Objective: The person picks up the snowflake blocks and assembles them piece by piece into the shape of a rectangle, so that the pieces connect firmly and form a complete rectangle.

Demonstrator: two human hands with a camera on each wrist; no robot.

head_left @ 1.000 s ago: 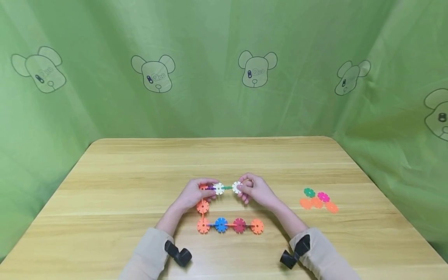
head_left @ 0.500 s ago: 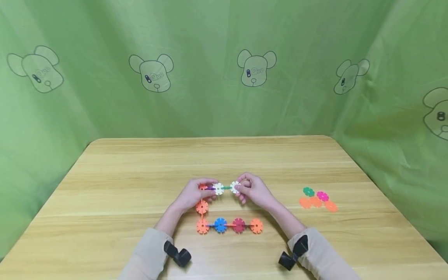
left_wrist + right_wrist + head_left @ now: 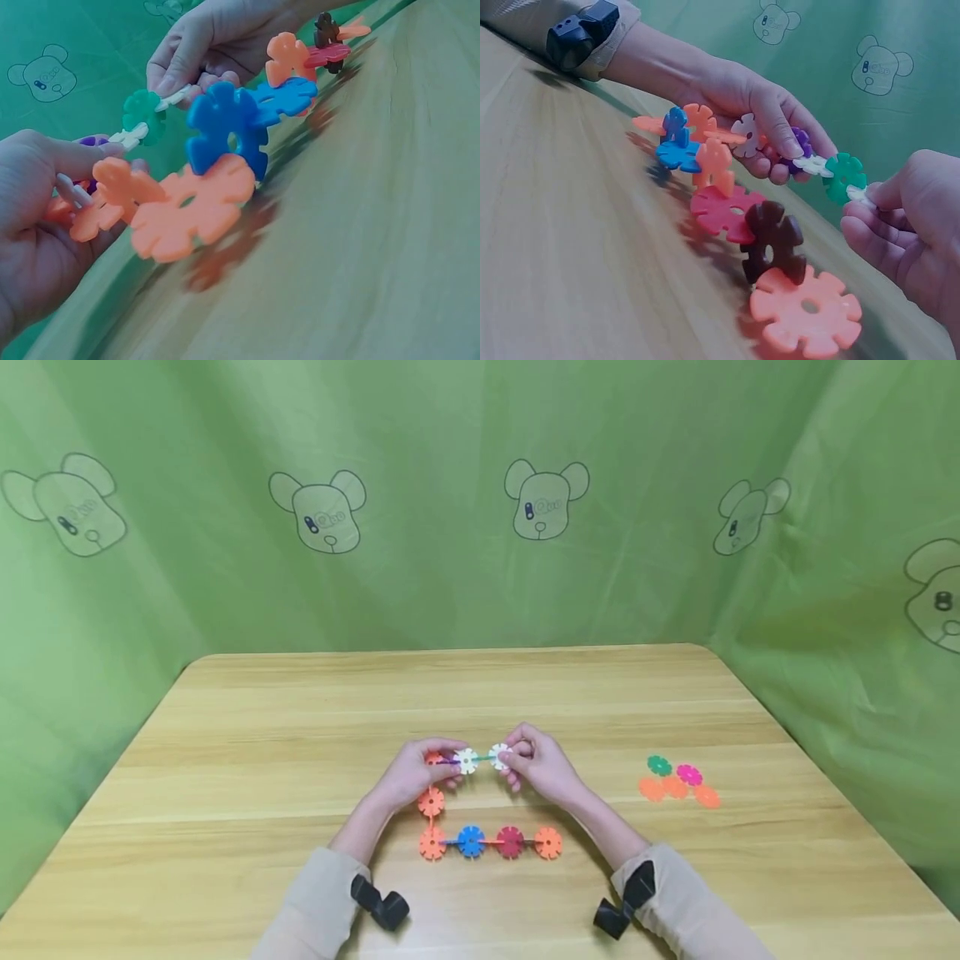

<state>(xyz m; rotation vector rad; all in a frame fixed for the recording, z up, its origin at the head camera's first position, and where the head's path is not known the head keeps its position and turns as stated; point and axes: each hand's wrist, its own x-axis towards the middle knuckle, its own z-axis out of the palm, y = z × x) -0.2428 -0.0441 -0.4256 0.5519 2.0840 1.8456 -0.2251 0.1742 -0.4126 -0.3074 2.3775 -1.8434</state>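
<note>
Notched plastic snowflake discs form a C-shaped chain on the table. Its near row shows an orange disc [image 3: 432,843], a blue disc [image 3: 471,841], a red disc [image 3: 511,842] and an orange end disc [image 3: 548,842], with a brown disc [image 3: 761,251] standing upright between the last two. At the far row, my left hand [image 3: 408,772] pinches a white disc [image 3: 466,762] beside a purple disc [image 3: 802,141] and partly hides the orange corner. My right hand [image 3: 543,770] pinches another white disc [image 3: 497,756] at the edge of an upright green disc [image 3: 845,178] between the two whites.
Several loose discs lie flat to the right: a green one [image 3: 659,766], a pink one [image 3: 689,775] and orange ones [image 3: 707,796]. The wooden table [image 3: 300,702] ends at a green curtain [image 3: 450,585] behind and on both sides.
My right hand has shifted slightly left, bringing its white disc closer to the green disc. The left hand keeps its hold, and the view has tilted a little.
</note>
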